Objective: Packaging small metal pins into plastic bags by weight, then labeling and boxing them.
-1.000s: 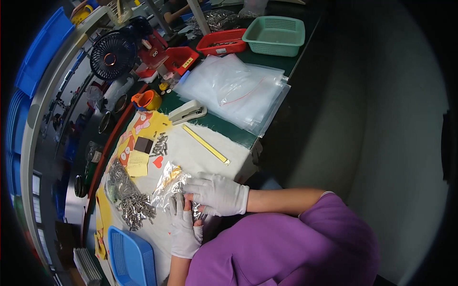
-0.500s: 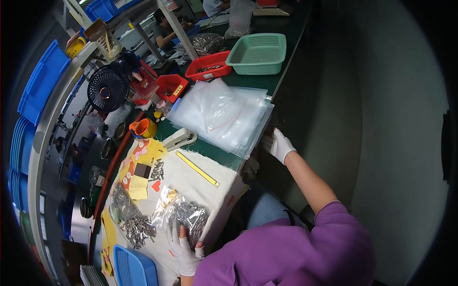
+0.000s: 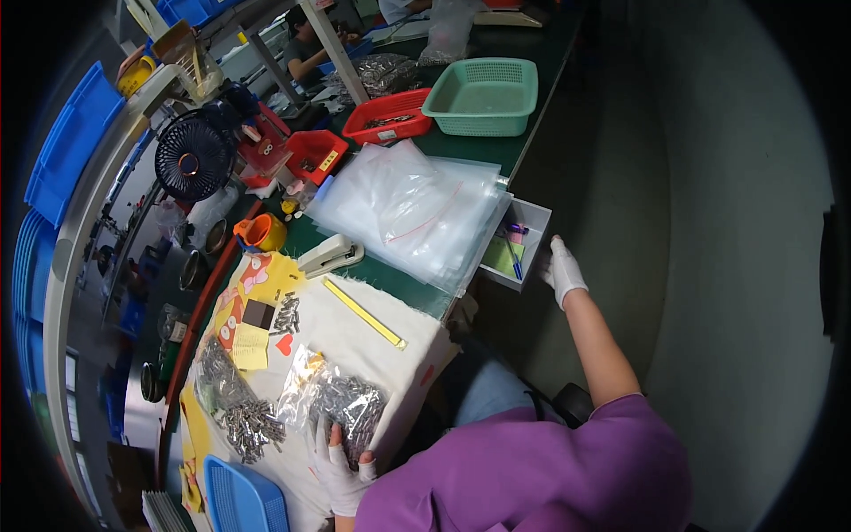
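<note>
Tabletop and drawer, seen from your head. Your left hand point(image 3: 339, 470) lies at the near end of a clear bag of metal parts point(image 3: 353, 408), thumb and fingers spread along its edge; whether they pinch the film or merely rest on it, you cannot tell from this view. The bag lies on the white cloth point(image 3: 394, 359), near its right edge. Your right hand point(image 3: 565, 270) is at the outer face of a grey drawer point(image 3: 535, 246), which stands out from beneath the table edge (inside are a blue pen point(image 3: 516, 262) and a green paper point(image 3: 502, 258)). Its hold on that face cannot be made out. To the left of your bag, a pile of loose metal parts point(image 3: 254, 430) spills from a second bag, with a blue basket point(image 3: 268, 504) nearer you. Beyond the bag lie a yellow strip point(image 3: 365, 313), a stapler point(image 3: 331, 255) and stacked clear plastic bags point(image 3: 412, 217).
</note>
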Motion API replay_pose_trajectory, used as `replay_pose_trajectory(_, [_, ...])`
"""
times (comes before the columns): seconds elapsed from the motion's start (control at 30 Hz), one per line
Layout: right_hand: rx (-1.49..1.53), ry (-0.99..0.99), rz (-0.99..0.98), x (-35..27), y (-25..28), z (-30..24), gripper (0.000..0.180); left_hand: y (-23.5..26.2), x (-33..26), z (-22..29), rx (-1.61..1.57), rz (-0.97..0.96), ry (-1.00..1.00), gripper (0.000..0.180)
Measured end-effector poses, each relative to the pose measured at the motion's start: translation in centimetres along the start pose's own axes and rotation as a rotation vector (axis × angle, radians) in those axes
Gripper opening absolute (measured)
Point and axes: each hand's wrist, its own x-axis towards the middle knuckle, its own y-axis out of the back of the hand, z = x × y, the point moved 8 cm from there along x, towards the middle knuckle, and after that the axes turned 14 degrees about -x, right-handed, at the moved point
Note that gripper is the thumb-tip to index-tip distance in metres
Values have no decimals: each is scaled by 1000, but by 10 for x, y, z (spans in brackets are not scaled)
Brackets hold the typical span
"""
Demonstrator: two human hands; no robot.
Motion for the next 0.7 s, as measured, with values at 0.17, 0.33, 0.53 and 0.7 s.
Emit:
replay_pose_trajectory(0.17, [-837,1035,-21,-117,-47,-126,15,3,0,-1,-57,28,25,58])
replay_pose_trajectory(0.33, [-1745,827,-492,-99,-122,-75,49,10,14,10,-48,3,20,59])
replay_pose_trajectory(0.53, [-1790,668,-553,-67,-126,-61,55,18,12,4,-82,-38,123,58])
replay_pose_trajectory(0.7, [-2033,569,-455,-70,-133,-59,55,18,9,0,-110,-52,119,56])
